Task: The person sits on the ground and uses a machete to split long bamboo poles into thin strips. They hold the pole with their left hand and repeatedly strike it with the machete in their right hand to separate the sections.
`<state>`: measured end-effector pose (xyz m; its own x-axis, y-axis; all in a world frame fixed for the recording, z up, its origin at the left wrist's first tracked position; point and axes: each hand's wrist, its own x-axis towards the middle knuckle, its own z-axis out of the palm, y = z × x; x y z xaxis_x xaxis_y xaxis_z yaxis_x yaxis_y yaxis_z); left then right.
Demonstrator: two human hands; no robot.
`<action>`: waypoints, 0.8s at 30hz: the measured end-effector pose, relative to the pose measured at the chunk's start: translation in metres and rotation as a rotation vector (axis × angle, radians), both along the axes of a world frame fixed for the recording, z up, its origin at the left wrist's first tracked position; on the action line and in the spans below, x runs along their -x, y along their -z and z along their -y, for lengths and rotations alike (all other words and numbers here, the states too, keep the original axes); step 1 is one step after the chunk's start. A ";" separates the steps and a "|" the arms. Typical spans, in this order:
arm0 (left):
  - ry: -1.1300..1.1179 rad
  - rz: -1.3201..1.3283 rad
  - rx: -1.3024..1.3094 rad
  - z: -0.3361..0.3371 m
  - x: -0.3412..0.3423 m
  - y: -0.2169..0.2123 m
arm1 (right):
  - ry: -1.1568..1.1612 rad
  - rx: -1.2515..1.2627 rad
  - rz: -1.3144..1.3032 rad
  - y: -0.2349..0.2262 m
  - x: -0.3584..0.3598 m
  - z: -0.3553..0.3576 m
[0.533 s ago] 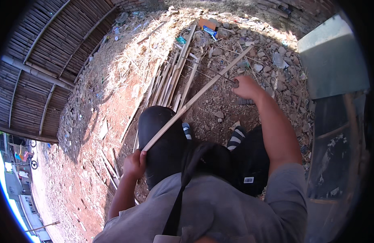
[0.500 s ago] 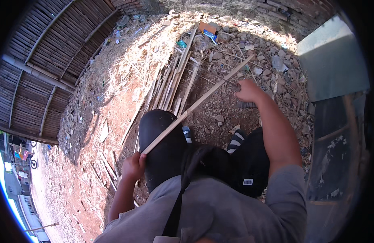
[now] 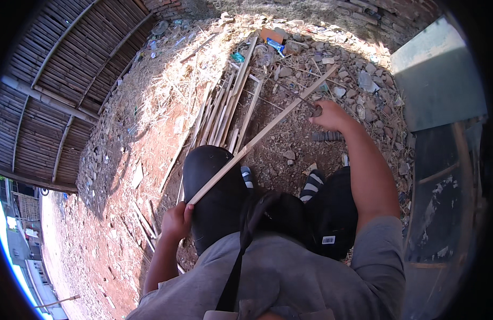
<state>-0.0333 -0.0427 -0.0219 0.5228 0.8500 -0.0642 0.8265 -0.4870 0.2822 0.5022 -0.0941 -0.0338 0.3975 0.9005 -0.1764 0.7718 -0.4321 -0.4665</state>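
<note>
A long, pale wooden strip (image 3: 268,130) slants across my raised left knee, its far end over the rubble. Its near end is in my left hand (image 3: 176,221), with the thumb along the top and the fingers closed round it. Beside the far half of the strip, my right hand (image 3: 332,116) is curled round a small dark tool (image 3: 316,111). A thin dark part of this tool reaches to the strip's edge; its exact kind is too small to make out. Beyond my left knee lies a pile of similar wooden strips (image 3: 222,109).
Stones and rubble (image 3: 364,96) cover the ground at the right. A woven bamboo wall (image 3: 54,69) stands at the left, a brick wall (image 3: 396,18) at the back. Flat panels (image 3: 438,74) lean at the right. A dark ridged piece (image 3: 327,137) lies below my right hand.
My right hand has shifted slightly to the right and turned, its fingers a little more spread round the dark tool. The left hand and the strip stay nearly in place.
</note>
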 end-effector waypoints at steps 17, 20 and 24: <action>0.012 -0.003 0.012 -0.002 0.004 -0.005 | -0.216 0.179 0.020 -0.033 0.045 -0.005; 0.006 0.032 0.024 -0.003 0.011 0.005 | -0.223 0.177 -0.042 -0.038 0.054 -0.008; -0.003 0.008 -0.051 -0.004 0.007 0.010 | 0.112 0.055 -0.180 -0.006 -0.010 0.003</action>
